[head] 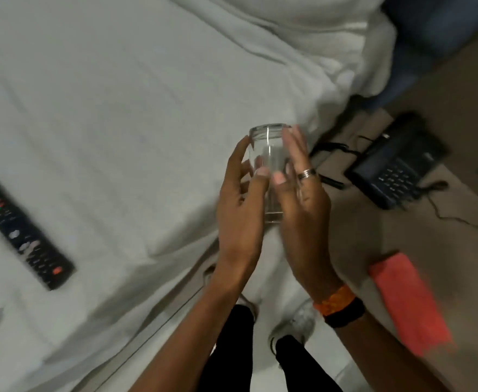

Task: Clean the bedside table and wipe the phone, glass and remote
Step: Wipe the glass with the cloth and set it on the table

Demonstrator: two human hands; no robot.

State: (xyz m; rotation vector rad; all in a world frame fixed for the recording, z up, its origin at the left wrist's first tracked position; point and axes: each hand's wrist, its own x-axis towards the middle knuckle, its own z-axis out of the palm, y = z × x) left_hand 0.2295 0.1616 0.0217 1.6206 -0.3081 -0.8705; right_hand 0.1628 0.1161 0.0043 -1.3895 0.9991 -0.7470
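Note:
A clear drinking glass (269,148) is held up between both hands, over the bed's edge. My left hand (240,210) cups its left side and my right hand (300,193), with a ring, covers its right side; thumbs rest on the front. A black remote (24,233) lies on the white bed sheet at the far left. A black desk phone (396,168) sits on the beige bedside table (444,241) to the right. A folded pink-orange cloth (410,301) lies on the table near its front, apart from both hands.
The white bed (124,108) fills the left and middle, with a bunched duvet (317,46) at the top. Phone cords (331,149) trail across the table toward the bed. My legs and white shoes (294,326) stand on the floor below.

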